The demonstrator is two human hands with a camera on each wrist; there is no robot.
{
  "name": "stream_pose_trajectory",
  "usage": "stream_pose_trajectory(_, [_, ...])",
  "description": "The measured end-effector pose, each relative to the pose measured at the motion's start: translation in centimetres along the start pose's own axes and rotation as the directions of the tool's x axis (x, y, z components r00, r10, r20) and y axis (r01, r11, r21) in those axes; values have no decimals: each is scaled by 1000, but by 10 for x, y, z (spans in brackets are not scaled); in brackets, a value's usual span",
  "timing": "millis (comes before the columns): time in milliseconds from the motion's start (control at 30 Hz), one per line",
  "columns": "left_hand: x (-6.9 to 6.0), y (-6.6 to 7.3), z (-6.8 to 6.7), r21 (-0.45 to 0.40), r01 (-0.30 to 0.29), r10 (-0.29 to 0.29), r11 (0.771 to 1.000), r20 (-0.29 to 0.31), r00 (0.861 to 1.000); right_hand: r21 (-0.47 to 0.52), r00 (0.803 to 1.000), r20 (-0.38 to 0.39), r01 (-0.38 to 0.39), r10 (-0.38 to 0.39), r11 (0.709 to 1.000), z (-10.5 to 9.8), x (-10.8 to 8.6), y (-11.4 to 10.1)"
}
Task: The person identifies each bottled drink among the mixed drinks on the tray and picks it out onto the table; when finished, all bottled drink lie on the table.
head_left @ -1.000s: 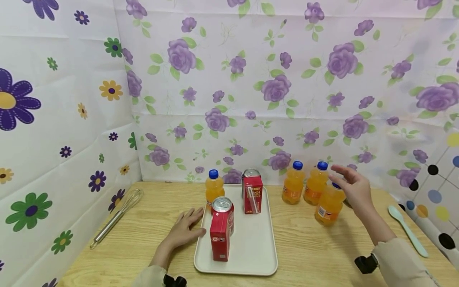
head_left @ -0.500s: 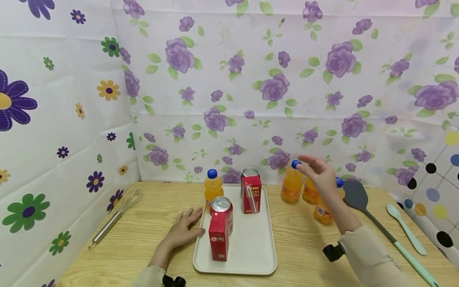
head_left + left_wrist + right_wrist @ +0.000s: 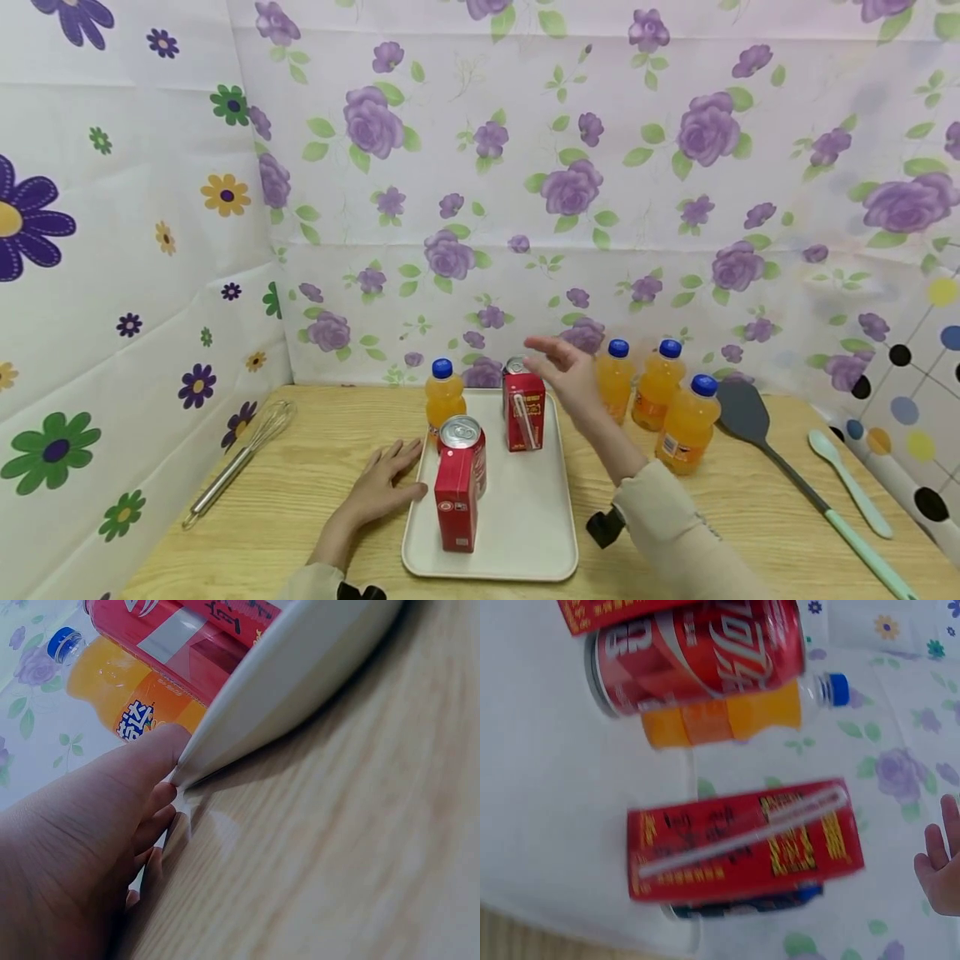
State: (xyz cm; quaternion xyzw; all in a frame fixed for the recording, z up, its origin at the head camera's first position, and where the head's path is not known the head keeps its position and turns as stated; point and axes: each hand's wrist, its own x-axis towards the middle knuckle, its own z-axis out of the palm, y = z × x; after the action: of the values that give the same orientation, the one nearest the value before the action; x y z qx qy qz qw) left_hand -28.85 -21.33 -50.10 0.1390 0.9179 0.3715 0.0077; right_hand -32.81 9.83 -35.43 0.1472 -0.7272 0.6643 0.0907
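A cream tray [image 3: 525, 537] holds a red drink carton [image 3: 456, 512] and a red soda can [image 3: 462, 431] at the front left. Toward its back right stands another red carton [image 3: 524, 414], a white straw on its face, with a can [image 3: 517, 364] partly hidden behind it. An orange soda bottle [image 3: 445, 393] stands at the tray's back left. My left hand [image 3: 378, 492] lies flat on the table, its thumb touching the tray's left rim. Beside the straw carton's top, my right hand [image 3: 570, 379] hovers with fingers extended, holding nothing; fingers [image 3: 937, 862] show at the right wrist view's edge.
Three more orange soda bottles [image 3: 688, 425] stand on the table right of the tray, one partly behind my right arm. Farther right lie a grey spatula [image 3: 745, 412] and a pale green spoon [image 3: 847, 479]. A whisk [image 3: 243, 458] lies left. Floral sheets [image 3: 450, 167] enclose the back and sides.
My right hand has moved left from above the orange bottles to the straw carton, uncovering the spatula and bottles. My left hand and the things on the tray stay in place.
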Motion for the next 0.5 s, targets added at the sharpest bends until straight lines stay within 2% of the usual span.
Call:
stream_pose_trajectory(133, [-1, 1, 0, -4, 1, -1, 1000, 10, 1000, 5, 1000, 19, -25, 25, 1000, 24, 0, 5])
stream_pose_trajectory(367, [0, 0, 1, -9, 4, -4, 1000, -2, 1000, -9, 998, 54, 31, -31, 999, 58, 10, 11])
stream_pose_trajectory(500, [2, 0, 0, -4, 8, -8, 1000, -5, 1000, -14, 996, 92, 11, -10, 1000, 73, 19, 13])
